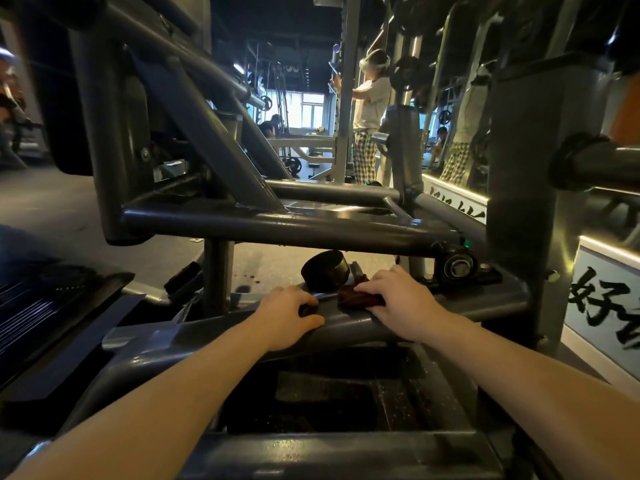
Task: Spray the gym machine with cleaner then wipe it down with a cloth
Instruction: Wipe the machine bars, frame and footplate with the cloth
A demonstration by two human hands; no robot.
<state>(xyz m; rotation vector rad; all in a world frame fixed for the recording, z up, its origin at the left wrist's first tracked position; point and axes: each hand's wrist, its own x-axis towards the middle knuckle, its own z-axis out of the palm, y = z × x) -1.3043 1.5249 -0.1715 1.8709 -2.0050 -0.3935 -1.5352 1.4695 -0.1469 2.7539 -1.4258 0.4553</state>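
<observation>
One character (pixel 593 295), 好, marks the wall panel (pixel 588 259). The left hand (pixel 289 317) grips the gym machine (pixel 348 323) by its glossy grey tube; the right hand (pixel 398 301) clutches a brown cloth (pixel 355 297).

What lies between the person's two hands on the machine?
Head view: only a bare stretch of the grey bar separates the left hand from the cloth under the right hand.

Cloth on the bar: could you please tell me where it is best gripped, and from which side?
Probably the bunched middle of the cloth, from above and the near side, as the right hand holds it. It lies crumpled on top of the rounded bar, and a black cylinder close behind blocks the far side. The left hand grips the bar beside it.
</observation>
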